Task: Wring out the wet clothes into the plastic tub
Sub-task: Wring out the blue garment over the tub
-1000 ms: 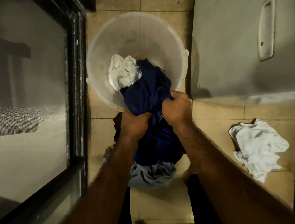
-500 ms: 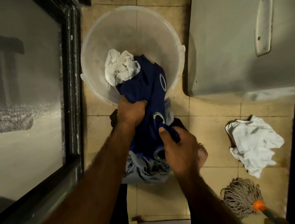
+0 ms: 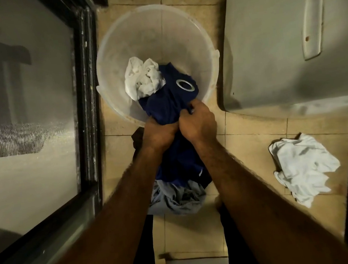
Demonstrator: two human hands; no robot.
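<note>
A translucent white plastic tub [image 3: 187,31] stands on the tiled floor ahead of me. A crumpled white cloth [image 3: 142,78] lies inside it. A dark blue cloth with a metal eyelet ring [image 3: 165,104] drapes over the tub's near rim and hangs down to the floor. My left hand [image 3: 158,133] and my right hand [image 3: 198,122] are side by side at the near rim, both clenched on the blue cloth. Below my hands a grey garment [image 3: 177,199] lies bunched on the floor.
A white cloth [image 3: 304,164] lies on the tiles at right. A grey appliance [image 3: 278,42] stands right of the tub. A glass door with a dark frame [image 3: 85,98] runs along the left. The tiled strip between them is narrow.
My right hand has moved up from lower on the blue cloth to beside my left hand at the tub's rim. More blue cloth now lies in the tub. The mop has left the view.
</note>
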